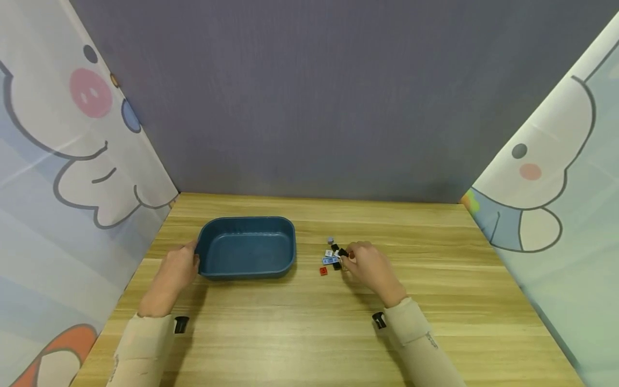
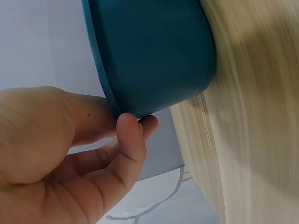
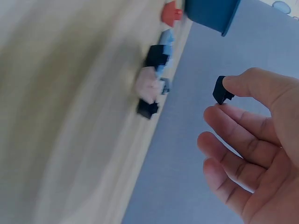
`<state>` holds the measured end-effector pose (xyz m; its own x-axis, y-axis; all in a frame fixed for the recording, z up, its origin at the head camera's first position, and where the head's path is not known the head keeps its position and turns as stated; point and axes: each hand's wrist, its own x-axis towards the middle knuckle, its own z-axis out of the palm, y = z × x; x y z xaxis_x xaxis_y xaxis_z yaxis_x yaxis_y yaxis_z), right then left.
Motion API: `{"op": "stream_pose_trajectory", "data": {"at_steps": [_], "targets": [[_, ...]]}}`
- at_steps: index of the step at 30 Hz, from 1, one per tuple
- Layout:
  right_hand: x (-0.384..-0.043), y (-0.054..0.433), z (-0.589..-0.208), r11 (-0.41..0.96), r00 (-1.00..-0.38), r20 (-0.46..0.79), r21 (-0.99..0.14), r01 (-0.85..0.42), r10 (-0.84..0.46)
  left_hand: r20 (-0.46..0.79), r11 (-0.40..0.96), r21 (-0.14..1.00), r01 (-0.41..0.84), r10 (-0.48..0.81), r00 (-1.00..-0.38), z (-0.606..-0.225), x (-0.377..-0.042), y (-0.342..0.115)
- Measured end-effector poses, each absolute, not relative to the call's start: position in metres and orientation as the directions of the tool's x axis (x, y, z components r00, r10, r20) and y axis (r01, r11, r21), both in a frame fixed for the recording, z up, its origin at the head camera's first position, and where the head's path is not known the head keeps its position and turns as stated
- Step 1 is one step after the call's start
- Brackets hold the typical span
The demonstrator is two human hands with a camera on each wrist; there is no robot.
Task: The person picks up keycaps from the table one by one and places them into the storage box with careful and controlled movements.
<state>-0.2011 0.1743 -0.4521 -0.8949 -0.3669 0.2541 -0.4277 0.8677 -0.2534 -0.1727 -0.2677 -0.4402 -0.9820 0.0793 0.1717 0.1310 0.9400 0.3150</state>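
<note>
A dark blue rectangular bin point(image 1: 246, 252) stands on the wooden table, left of centre. At its left end my left hand point(image 1: 175, 270) pinches the rim between thumb and fingers; the left wrist view shows this close up. My right hand point(image 1: 373, 270) is above the right side of a small pile of toy bricks. Between thumb and index finger it pinches a small black brick point(image 3: 220, 89), raised off the table. The other fingers are loosely bent. In the pile are a blue brick point(image 1: 330, 260), a red brick point(image 1: 323, 271) and several white, black and grey ones.
The wooden table point(image 1: 290, 333) meets a grey panel point(image 1: 309, 107) at the back. Cartoon-printed sheets point(image 1: 537, 161) hang on both sides. Two black pieces point(image 1: 181, 324) show beside the cuffs, one at each wrist.
</note>
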Motion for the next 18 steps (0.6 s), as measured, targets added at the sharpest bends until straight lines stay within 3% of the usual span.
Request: {"op": "stream_pose_trajectory", "data": {"at_steps": [18], "targets": [[-0.226, 0.112, -0.426, 0.794, -0.807, 0.317, -0.209, -0.571, -0.498, 0.177, 0.937, 0.322, 0.134, 0.08, -0.981, -0.439, -0.171, -0.267]]}}
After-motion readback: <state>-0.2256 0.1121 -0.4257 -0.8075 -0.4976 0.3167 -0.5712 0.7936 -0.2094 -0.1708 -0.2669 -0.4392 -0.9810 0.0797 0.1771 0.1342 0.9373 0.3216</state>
